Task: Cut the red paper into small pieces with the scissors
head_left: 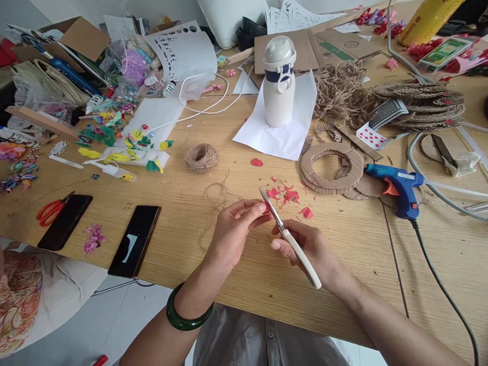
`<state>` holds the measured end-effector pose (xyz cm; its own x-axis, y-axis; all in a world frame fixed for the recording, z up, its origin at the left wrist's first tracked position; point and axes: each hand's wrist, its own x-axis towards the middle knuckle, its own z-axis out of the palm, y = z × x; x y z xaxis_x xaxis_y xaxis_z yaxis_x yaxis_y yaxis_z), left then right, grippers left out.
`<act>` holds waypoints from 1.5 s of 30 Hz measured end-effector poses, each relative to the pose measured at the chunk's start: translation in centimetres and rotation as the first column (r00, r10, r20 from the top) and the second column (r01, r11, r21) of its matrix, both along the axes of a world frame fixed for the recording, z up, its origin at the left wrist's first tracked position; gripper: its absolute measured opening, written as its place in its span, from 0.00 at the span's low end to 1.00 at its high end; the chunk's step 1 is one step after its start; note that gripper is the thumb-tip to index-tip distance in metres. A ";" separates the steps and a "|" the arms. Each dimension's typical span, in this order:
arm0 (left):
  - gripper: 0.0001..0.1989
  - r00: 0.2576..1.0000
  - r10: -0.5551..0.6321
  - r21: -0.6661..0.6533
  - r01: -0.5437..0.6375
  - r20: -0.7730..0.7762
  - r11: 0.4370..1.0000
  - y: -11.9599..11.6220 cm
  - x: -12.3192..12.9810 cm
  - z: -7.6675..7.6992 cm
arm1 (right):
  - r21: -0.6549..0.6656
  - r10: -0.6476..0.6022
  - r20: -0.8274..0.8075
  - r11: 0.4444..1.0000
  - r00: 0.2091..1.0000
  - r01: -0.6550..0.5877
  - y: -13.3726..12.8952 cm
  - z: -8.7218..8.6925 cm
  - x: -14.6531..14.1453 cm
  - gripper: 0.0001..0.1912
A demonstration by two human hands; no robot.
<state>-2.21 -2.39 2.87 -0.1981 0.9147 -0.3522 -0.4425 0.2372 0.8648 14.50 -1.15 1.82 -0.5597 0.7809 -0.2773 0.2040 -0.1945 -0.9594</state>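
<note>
Red piece (266, 208) mostly hidden by the left hand (237, 230)
Its full outline is covered; the top edge crops a yellow cylinder (427, 21); the nozzled bottle (119, 173) bears illegibly small print.

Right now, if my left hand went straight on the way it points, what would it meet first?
Probably the scissor blades, which cross just ahead of your left hand; the red scraps lie beyond. One view leaves exact depth unclear.

— Which signs can be read?
— Red diamonds (369, 136) are printed on a playing card (374, 141), upper right of the frame.
— And numbers?
— Small figures (126, 205) are written on the table (177, 223), lower left; they cannot be read with certainty.
</note>
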 end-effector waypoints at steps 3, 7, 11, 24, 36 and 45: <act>0.05 1.000 0.019 -0.005 -0.019 0.020 1.000 0.0 0.0 0.1 | 0.000 -0.003 0.006 1.000 1.000 0.003 0.0 0.0 0.0 0.20; 0.09 0.997 0.043 -0.032 -0.041 0.066 0.999 -0.1 0.3 -0.1 | -0.009 -0.018 0.005 1.000 1.000 0.018 0.1 -0.1 -0.1 0.22; 0.07 0.998 0.035 -0.044 -0.033 0.042 0.998 -0.4 0.8 -0.4 | 0.004 -0.015 0.011 1.000 1.000 0.015 0.1 -0.1 -0.1 0.22; 0.06 0.998 0.059 -0.029 -0.057 0.037 0.998 -0.3 0.4 -0.4 | 0.020 -0.002 0.039 1.000 0.999 0.001 0.1 -0.2 0.0 0.23; 0.05 0.999 0.040 -0.016 -0.040 0.020 0.999 -0.1 -0.3 -0.1 | -0.007 0.024 0.047 1.000 0.999 -0.023 0.1 0.0 -0.1 0.23; 0.05 0.998 0.054 -0.035 -0.053 0.013 0.998 0.2 -0.5 0.0 | 0.014 0.026 0.082 1.000 0.996 -0.028 0.2 -0.2 -0.1 0.23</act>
<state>-2.71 -2.22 2.91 -0.2412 0.8900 -0.3870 -0.4674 0.2429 0.8500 14.40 -0.97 1.59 -0.5566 0.7703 -0.3113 0.2868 -0.1735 -0.9421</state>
